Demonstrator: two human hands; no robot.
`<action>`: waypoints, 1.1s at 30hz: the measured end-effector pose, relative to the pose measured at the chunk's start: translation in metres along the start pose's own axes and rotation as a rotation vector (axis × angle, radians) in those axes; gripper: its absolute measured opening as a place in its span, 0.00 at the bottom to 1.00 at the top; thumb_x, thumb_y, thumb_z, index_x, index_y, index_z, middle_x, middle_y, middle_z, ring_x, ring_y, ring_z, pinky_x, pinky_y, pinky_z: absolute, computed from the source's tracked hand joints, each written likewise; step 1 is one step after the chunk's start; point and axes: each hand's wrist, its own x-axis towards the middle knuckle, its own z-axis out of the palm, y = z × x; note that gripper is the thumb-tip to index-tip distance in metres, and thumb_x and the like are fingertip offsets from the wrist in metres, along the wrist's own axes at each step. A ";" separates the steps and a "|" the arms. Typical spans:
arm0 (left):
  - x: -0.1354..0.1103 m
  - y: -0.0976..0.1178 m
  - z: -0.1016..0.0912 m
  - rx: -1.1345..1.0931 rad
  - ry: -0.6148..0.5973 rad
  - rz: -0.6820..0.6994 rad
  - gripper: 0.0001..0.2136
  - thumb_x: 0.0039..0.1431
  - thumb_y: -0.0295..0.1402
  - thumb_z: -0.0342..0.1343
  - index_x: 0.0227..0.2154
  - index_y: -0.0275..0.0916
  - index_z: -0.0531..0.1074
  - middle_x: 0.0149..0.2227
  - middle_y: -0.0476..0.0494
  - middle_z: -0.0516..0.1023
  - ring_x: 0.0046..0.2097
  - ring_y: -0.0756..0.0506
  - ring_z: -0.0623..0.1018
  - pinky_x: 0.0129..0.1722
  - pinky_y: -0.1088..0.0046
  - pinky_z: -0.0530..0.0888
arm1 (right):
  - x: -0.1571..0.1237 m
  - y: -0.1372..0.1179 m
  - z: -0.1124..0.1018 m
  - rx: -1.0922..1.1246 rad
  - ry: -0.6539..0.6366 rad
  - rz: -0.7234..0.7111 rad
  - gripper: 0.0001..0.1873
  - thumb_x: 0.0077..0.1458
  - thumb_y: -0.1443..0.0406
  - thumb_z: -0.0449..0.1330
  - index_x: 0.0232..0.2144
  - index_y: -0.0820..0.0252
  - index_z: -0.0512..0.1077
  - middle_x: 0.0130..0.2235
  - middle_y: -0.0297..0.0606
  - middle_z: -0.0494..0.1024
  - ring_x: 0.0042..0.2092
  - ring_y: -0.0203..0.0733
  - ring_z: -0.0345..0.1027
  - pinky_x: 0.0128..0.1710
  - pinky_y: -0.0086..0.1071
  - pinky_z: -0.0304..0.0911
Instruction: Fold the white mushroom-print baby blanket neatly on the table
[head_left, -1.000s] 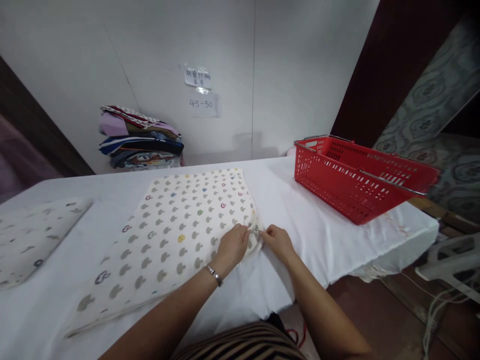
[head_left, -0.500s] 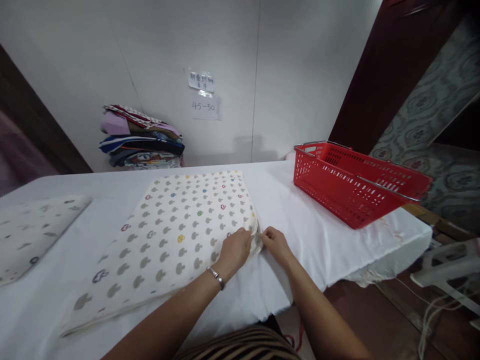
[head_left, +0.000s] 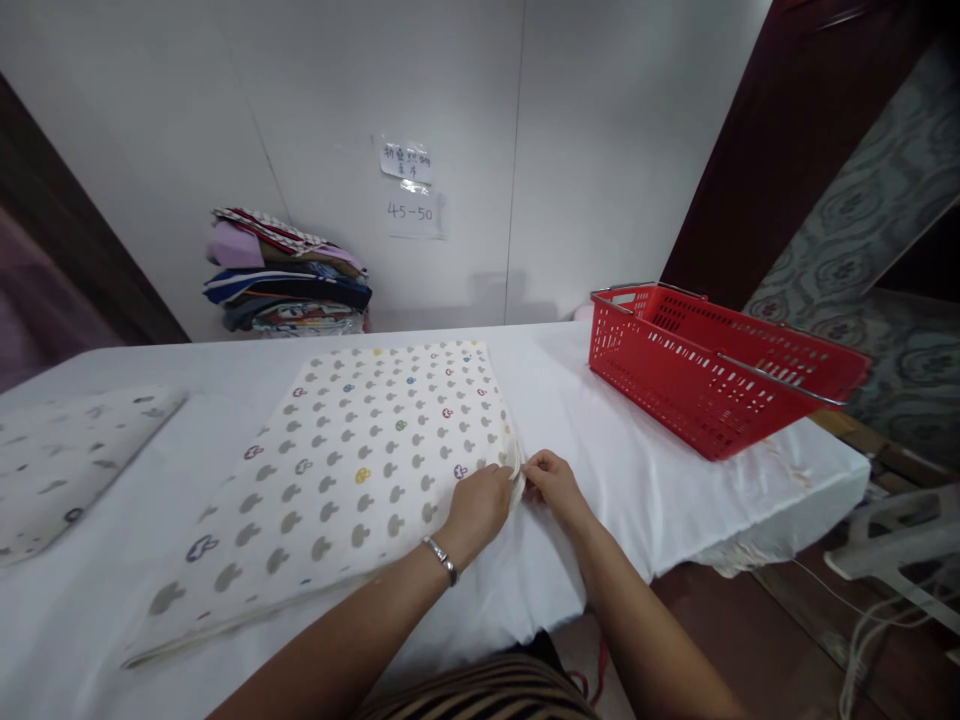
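Note:
A folded white cloth (head_left: 337, 490) printed with grey, red, blue, yellow and green mushroom shapes lies flat across the middle of the table. My left hand (head_left: 482, 508), with a silver bracelet at the wrist, is closed on the near right corner of this cloth. Just to its right, my right hand (head_left: 553, 482) pinches the layered edge at the same corner, which is lifted a little and bent. The fingertips of both hands are close together, and the edge between them is partly hidden.
A red plastic basket (head_left: 697, 365) with metal handles stands on the white-covered table (head_left: 600, 500) at the right. Another patterned folded cloth (head_left: 67, 460) lies at the left. A pile of folded fabrics (head_left: 289, 275) rises by the wall. A white stool (head_left: 900, 540) stands beyond the right edge.
My left hand has shifted slightly right, closer to the cloth's corner. My right hand stays at the edge with small finger movement. The cloth lies as before.

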 end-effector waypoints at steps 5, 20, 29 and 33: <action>-0.002 0.005 -0.002 -0.012 0.013 -0.027 0.12 0.61 0.31 0.39 0.36 0.40 0.68 0.36 0.46 0.74 0.39 0.46 0.74 0.36 0.71 0.66 | 0.000 -0.001 0.002 0.148 -0.026 -0.014 0.13 0.39 0.61 0.62 0.26 0.57 0.62 0.16 0.24 0.67 0.15 0.31 0.57 0.14 0.24 0.53; 0.007 -0.009 -0.024 0.026 0.037 -0.160 0.10 0.60 0.33 0.41 0.32 0.41 0.68 0.35 0.46 0.75 0.38 0.46 0.73 0.33 0.72 0.64 | -0.001 -0.001 -0.007 -0.720 0.147 -0.162 0.16 0.49 0.53 0.55 0.19 0.58 0.67 0.21 0.34 0.70 0.24 0.36 0.60 0.24 0.29 0.50; 0.003 -0.008 -0.018 0.040 0.039 -0.096 0.10 0.60 0.32 0.41 0.35 0.41 0.67 0.36 0.46 0.74 0.38 0.46 0.73 0.34 0.71 0.65 | 0.000 -0.001 -0.003 -0.632 0.073 -0.173 0.07 0.46 0.64 0.55 0.19 0.57 0.65 0.20 0.30 0.68 0.24 0.35 0.59 0.24 0.28 0.51; 0.001 -0.003 -0.018 0.067 0.021 -0.033 0.10 0.60 0.30 0.41 0.38 0.41 0.67 0.37 0.45 0.72 0.38 0.46 0.73 0.33 0.71 0.65 | -0.002 0.001 -0.001 -0.154 0.021 -0.027 0.11 0.47 0.58 0.56 0.20 0.57 0.62 0.16 0.27 0.65 0.18 0.33 0.56 0.18 0.27 0.51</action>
